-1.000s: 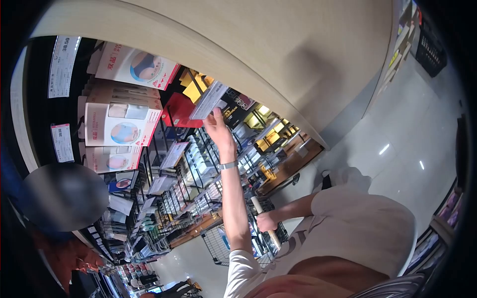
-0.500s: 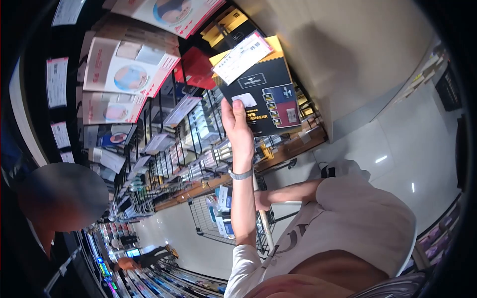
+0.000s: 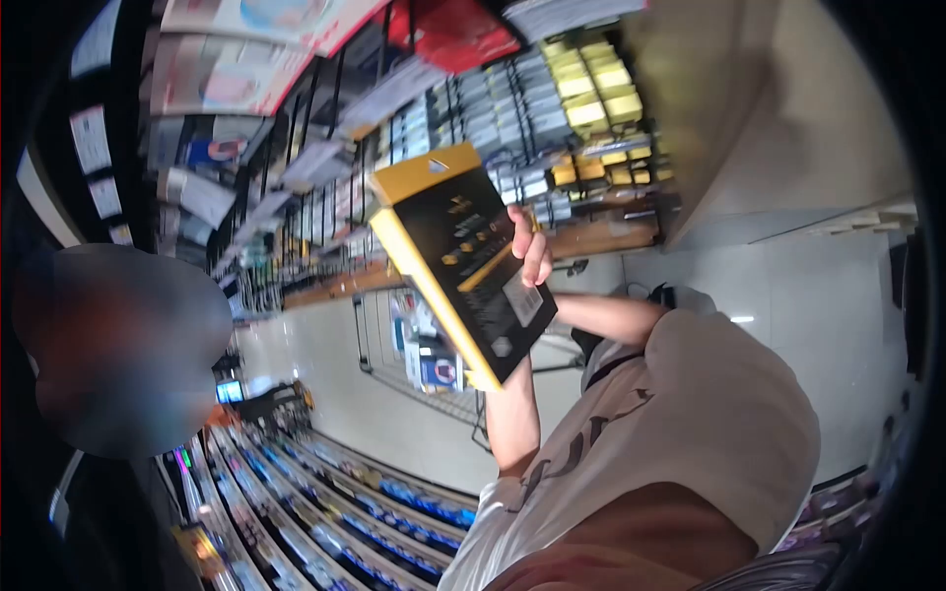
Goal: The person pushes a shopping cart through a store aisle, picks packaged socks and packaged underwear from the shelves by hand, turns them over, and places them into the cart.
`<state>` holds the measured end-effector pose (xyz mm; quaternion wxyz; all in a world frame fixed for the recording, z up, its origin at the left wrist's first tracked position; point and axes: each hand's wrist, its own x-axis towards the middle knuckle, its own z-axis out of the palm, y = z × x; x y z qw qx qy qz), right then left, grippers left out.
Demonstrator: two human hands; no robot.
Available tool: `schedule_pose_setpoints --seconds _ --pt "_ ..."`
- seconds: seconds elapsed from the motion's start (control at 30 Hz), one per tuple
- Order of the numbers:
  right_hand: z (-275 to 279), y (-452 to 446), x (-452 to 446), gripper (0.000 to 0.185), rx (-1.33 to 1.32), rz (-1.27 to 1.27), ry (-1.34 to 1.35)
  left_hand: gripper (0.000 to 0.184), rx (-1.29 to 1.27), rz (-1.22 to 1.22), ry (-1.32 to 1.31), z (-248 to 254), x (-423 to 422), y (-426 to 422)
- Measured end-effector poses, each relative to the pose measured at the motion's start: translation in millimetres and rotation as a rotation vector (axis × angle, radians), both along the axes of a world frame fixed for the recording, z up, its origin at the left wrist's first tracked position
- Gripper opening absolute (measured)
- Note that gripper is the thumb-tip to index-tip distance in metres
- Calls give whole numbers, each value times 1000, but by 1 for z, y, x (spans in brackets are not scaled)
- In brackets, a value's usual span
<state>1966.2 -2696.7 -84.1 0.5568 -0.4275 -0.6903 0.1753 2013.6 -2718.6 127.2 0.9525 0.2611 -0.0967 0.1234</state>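
My left hand (image 3: 532,251) is closed on a black and yellow underwear box (image 3: 473,261), with its fingers wrapped over the right edge. The box is tilted in front of me, its printed back with a white label and its yellow side showing. Most of the left palm and wrist is hidden behind it. My right forearm (image 3: 611,317) reaches in from the right toward the shopping cart (image 3: 379,340), but the right hand is hidden behind the box. Packaged goods (image 3: 434,369) lie in the cart.
Shelves of boxed goods (image 3: 591,89) and pink and white boxes (image 3: 222,74) fill the upper left. A wall panel (image 3: 759,108) stands at the upper right. Another person (image 3: 123,355) is close on the left. Display shelving (image 3: 325,512) runs along the bottom.
My left hand has drawn the box down and nearer, turning it from its front to its back. The price card that lay across the box no longer shows there.
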Motion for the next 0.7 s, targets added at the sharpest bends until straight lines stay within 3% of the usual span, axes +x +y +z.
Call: schedule_pose_setpoints --seconds 0.17,0.23,0.27,0.37,0.4,0.53,0.7 --pt "121 -11 88 42 -249 231 721 44 -300 86 2 40 -48 2" --pt "167 -20 106 45 -339 601 1167 44 -388 59 -76 43 -60 2" --pt "185 -28 115 56 -433 862 1454 41 -449 48 -118 43 -62 0" --pt "223 -46 128 54 -411 827 1278 39 -483 -5 -165 49 -66 -1" --pt "225 -49 126 46 -450 761 1285 39 -507 15 -134 50 -67 -3" --pt "255 -74 121 40 -527 348 1084 39 -498 97 -86 41 -74 -7" --pt "259 -74 130 32 -623 270 1054 42 -273 533 127 14 -110 -12"
